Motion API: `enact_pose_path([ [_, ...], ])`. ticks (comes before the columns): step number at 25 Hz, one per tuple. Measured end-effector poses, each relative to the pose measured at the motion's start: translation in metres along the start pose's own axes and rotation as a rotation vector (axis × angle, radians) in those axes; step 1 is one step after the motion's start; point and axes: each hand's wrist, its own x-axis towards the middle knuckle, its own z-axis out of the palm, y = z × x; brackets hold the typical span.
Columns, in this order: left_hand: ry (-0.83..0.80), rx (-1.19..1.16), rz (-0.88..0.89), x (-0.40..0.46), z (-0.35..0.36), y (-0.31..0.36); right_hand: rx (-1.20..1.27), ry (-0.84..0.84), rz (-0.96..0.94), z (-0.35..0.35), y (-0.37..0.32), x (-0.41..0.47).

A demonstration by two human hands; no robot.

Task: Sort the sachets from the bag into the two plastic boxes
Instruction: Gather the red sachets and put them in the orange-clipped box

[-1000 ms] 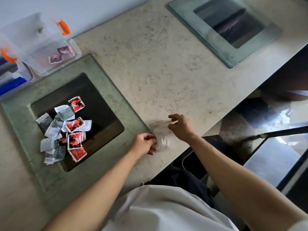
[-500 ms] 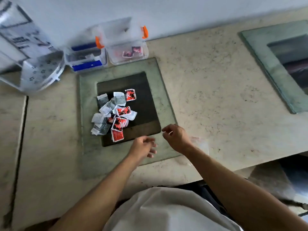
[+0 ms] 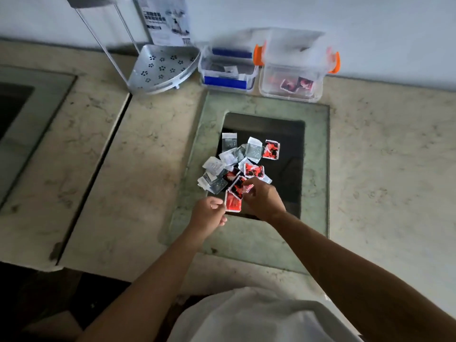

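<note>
A pile of red sachets and grey-white sachets lies on a glass panel set in the stone counter. My right hand is at the near edge of the pile, fingers pinched on a red sachet. My left hand hovers just left of another red sachet, fingers curled and holding nothing. At the back stand two clear boxes: a blue-clipped box with grey sachets inside, and an orange-clipped box with red sachets inside. The bag is out of view.
A perforated metal corner shelf on thin legs stands left of the boxes, with a printed card against the wall behind it. Another glass panel sits at far left. A seam splits the counter.
Both hands left the clear bag at the counter's front edge and moved to the sachet pile. My right hand has closed on a red sachet. The view swung left.
</note>
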Motion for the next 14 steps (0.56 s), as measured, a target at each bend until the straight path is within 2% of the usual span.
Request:
enact_pose_path([
  [5, 0.096, 0.371, 0.141, 0.021, 0.02, 0.014, -0.143, 0.032, 0.03, 0.004, 0.001, 0.018],
  [8, 0.118, 0.396, 0.137, 0.022, 0.028, 0.022, -0.171, 0.036, 0.037, 0.008, 0.007, 0.024],
  [11, 0.099, 0.379, 0.128, 0.026, 0.024, 0.021, -0.049, 0.044, -0.024, 0.004, 0.014, 0.028],
  [14, 0.102, 0.375, 0.151, 0.026, 0.014, 0.02, 0.105, 0.06, 0.027, -0.015, 0.014, 0.032],
])
